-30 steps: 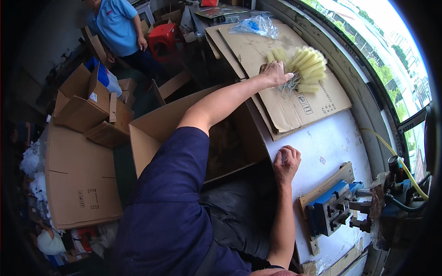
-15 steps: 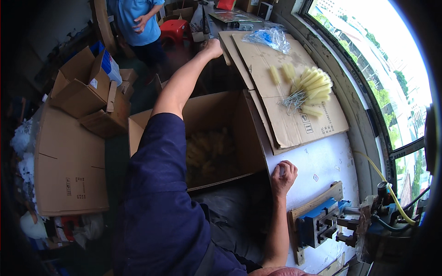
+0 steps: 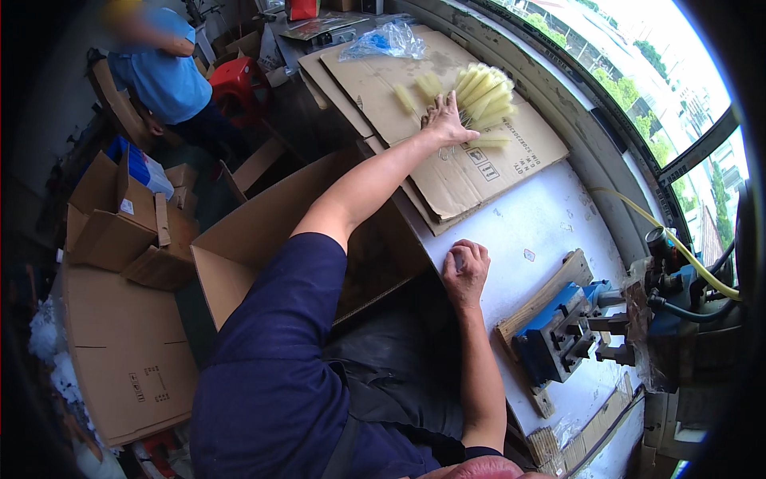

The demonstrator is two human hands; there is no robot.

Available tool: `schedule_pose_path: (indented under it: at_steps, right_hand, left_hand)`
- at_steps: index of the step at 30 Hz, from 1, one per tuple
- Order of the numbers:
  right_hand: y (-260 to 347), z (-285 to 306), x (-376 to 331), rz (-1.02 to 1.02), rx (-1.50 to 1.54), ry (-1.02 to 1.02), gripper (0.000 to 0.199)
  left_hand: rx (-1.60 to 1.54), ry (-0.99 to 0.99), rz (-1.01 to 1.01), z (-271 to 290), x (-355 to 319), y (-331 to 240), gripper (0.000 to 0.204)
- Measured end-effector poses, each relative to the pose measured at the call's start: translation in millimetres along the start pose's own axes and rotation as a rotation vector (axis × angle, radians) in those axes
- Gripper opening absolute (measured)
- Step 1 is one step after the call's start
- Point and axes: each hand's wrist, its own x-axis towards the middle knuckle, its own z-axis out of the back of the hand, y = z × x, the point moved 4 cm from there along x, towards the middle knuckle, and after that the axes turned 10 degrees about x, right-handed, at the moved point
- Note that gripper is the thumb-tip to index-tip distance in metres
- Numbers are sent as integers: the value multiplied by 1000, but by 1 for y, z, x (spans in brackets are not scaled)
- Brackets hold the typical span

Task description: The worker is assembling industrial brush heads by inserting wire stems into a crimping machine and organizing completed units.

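On the flattened cardboard (image 3: 383, 88) lies a fanned pile of pale yellow brushes (image 3: 485, 89) with thin wire stems. Over those stems my left hand (image 3: 447, 124) is spread, fingers apart, touching or just above them; it hides most of the wire. A single brush (image 3: 405, 99) lies a little to the left of the pile. My right hand (image 3: 467, 271) rests curled on the white tabletop (image 3: 519, 219), close to its left edge. Whatever its fingers may hold cannot be made out.
An open cardboard box (image 3: 231, 279) stands below the table's left edge. At right is a blue clamping machine (image 3: 550, 331) with a yellow hose (image 3: 638, 215). A clear plastic bag (image 3: 387, 41) lies at the back. A person in blue (image 3: 163, 72) stands far left near a red stool (image 3: 239, 84).
My left hand has swung right, from beyond the cardboard's left edge onto the brush stems, and its fingers have spread. The view has turned; my right hand stays curled on the table.
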Motion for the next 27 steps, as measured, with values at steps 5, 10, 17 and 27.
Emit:
schedule_pose_path:
  at_steps: [5, 10, 17, 27]
  right_hand:
    - [0, -4, 1, -30, 41, -14, 4]
    - [-4, 2, 3, -34, 78, -31, 3]
    - [-9, -4, 4, -11, 97, -37, 3]
    - [-1, 0, -4, -16, 105, -37, 2]
  left_hand:
    - [102, 78, 151, -35, 31, -9, 130]
    - [269, -17, 24, -55, 57, -6, 101]
    - [336, -147, -41, -45, 67, 1, 63]
    - [24, -59, -150, -17, 6, -1, 39]
